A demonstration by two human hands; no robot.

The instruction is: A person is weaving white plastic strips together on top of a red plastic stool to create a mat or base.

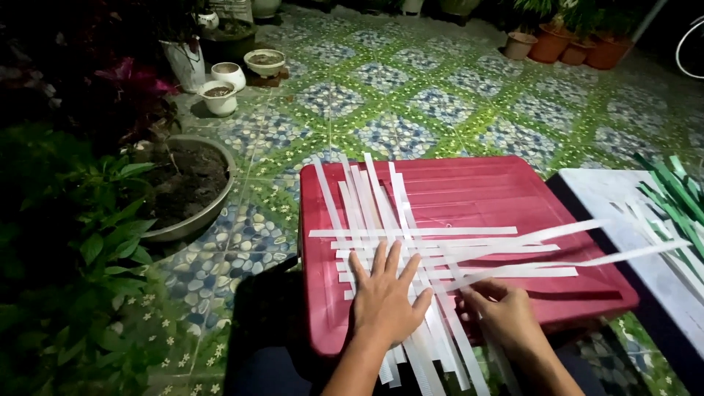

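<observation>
Several white flat strips (411, 246) lie crossed in a loose weave on a red plastic lid (477, 191). My left hand (385, 297) lies flat on the weave with its fingers spread, pressing the strips down. To its right, my right hand (502, 312) pinches the near end of one long white strip (587, 260) that runs off to the right. Some strips hang over the lid's near edge between my arms.
A white board (623, 198) at the right carries green strips (678, 191) and more white ones. A wide soil-filled basin (183, 187), small white pots (220, 92) and leafy plants (81, 257) stand at the left. Terracotta pots (579, 44) line the far patterned tile floor.
</observation>
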